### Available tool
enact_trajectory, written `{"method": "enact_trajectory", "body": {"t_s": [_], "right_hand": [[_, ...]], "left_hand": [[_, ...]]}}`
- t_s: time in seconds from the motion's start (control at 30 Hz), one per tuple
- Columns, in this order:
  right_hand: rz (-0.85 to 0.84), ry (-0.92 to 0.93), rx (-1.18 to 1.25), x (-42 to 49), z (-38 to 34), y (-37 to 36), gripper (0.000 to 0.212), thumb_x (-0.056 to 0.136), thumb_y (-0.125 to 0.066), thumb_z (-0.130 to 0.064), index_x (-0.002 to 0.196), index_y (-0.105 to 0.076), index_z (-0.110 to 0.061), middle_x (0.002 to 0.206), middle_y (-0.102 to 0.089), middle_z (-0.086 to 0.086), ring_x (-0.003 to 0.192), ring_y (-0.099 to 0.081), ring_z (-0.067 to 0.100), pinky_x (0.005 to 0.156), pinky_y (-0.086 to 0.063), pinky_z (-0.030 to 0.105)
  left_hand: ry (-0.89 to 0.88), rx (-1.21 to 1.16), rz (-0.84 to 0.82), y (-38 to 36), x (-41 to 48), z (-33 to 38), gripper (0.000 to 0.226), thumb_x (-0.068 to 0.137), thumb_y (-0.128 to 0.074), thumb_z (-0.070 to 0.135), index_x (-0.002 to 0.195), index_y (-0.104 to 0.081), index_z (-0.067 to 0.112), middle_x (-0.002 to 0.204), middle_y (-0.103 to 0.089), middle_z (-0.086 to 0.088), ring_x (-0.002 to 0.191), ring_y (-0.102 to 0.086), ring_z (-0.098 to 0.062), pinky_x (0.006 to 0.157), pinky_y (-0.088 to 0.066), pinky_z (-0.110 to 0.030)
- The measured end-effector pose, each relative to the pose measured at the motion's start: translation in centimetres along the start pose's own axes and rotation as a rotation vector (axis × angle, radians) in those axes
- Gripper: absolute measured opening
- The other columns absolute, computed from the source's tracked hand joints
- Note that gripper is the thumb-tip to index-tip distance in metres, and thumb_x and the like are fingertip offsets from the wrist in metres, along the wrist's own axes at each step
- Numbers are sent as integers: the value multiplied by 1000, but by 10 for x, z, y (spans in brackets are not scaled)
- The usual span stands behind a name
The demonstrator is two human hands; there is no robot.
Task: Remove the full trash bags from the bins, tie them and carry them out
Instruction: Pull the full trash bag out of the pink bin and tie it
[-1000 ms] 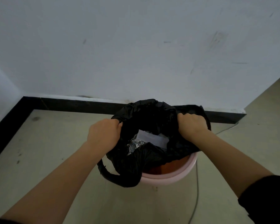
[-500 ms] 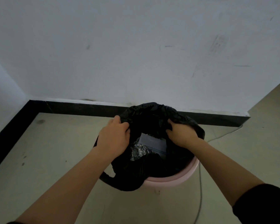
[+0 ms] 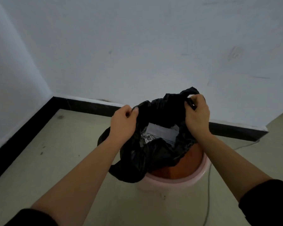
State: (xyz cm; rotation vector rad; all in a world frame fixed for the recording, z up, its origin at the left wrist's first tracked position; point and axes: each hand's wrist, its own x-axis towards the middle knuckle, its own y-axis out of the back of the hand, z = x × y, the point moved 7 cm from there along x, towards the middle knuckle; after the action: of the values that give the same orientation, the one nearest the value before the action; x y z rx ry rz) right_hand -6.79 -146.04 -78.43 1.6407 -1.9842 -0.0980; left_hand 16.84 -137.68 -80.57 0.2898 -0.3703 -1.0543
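A black trash bag (image 3: 147,157) sits in a pink bin (image 3: 173,183) on the floor near the wall. My left hand (image 3: 122,123) grips the bag's left edge. My right hand (image 3: 197,115) pinches the right edge and holds it higher, with a flap of plastic sticking up above the fingers. The bag's mouth gapes between my hands, showing white paper (image 3: 161,132) and crumpled foil (image 3: 145,138) inside. The near right part of the bag has come off the rim, baring the bin's reddish inside.
A white wall with a black skirting board (image 3: 88,106) runs behind the bin and meets a second wall in the corner at the left. A thin grey cable (image 3: 208,193) lies on the beige floor to the right of the bin.
Both hands have risen and spread apart, pulling the bag's edges up. The right hand now holds its edge higher than before, and more of the bin's inside shows.
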Motion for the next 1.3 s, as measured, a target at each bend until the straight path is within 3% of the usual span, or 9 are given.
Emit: {"method": "enact_trajectory", "body": {"t_s": [0.13, 0.23, 0.47, 0.7, 0.8, 0.93, 1.07, 1.2, 1.3], "right_hand": [[-12, 2, 41, 14, -22, 6, 9, 94, -56, -12, 88, -49, -15, 76, -54, -5, 69, -50, 4, 57, -37, 2], [-31, 23, 50, 16, -43, 16, 11, 94, -57, -15, 86, -50, -15, 73, -53, -2, 67, -48, 9, 56, -37, 7], [4, 172, 219, -2, -121, 22, 24, 90, -62, -15, 74, -49, -27, 65, -51, -11, 57, -47, -7, 58, -38, 6], [41, 318, 411, -23, -231, -5, 24, 90, -60, -12, 75, -46, -24, 67, -49, -8, 57, -45, -4, 57, -37, 8], [16, 283, 456, -37, -242, -38, 23, 90, -58, -9, 74, -46, -20, 66, -46, -6, 58, -43, 0, 57, -37, 10], [-42, 219, 461, -67, -226, -99, 23, 89, -59, -8, 73, -45, -19, 64, -45, -9, 58, -42, 0, 58, -37, 13], [-88, 114, 421, -95, -194, -159, 27, 89, -58, -12, 70, -43, -24, 61, -44, -12, 51, -41, -4, 52, -35, 10], [-160, -17, 309, -122, -153, -210, 26, 89, -55, -13, 70, -39, -20, 62, -43, -9, 48, -39, -1, 48, -33, 15], [-256, -80, 193, -144, -121, -241, 24, 90, -55, -13, 72, -40, -17, 62, -43, -6, 48, -41, 1, 44, -35, 11]], "left_hand": [[53, -177, 57, 10, 7, 13, 40, 93, -57, 33, 62, -38, 16, 57, -35, 4, 50, -33, -4, 51, -32, -17], [36, -301, 15, 12, 6, 32, 38, 93, -58, 32, 64, -41, 15, 56, -36, 4, 53, -34, -7, 52, -31, -22], [77, -556, 44, 53, 3, 65, 30, 91, -60, 32, 71, -47, 13, 69, -40, -6, 65, -39, -16, 59, -34, -28], [-18, -661, 192, 153, 3, 91, 23, 91, -59, 31, 74, -54, 17, 68, -55, 5, 56, -53, -1, 54, -42, -13], [-98, -478, 270, 189, -3, 73, 28, 96, -52, 31, 69, -48, 20, 66, -49, 9, 43, -48, 11, 45, -33, -1], [-65, -266, 225, 217, 6, 30, 26, 100, -40, 34, 75, -43, 33, 75, -43, 16, 46, -43, 24, 51, -33, 3], [58, -342, 287, 234, 5, -30, 26, 94, -54, 30, 68, -51, 25, 70, -50, 9, 49, -49, 13, 50, -34, -1], [285, -565, 348, 235, -9, -103, 20, 82, -67, 21, 66, -58, 15, 77, -61, -6, 73, -58, -16, 75, -46, -27], [439, -540, 338, 237, -23, -154, 22, 81, -67, 23, 66, -56, 13, 86, -61, -12, 82, -59, -23, 81, -48, -39]]}}
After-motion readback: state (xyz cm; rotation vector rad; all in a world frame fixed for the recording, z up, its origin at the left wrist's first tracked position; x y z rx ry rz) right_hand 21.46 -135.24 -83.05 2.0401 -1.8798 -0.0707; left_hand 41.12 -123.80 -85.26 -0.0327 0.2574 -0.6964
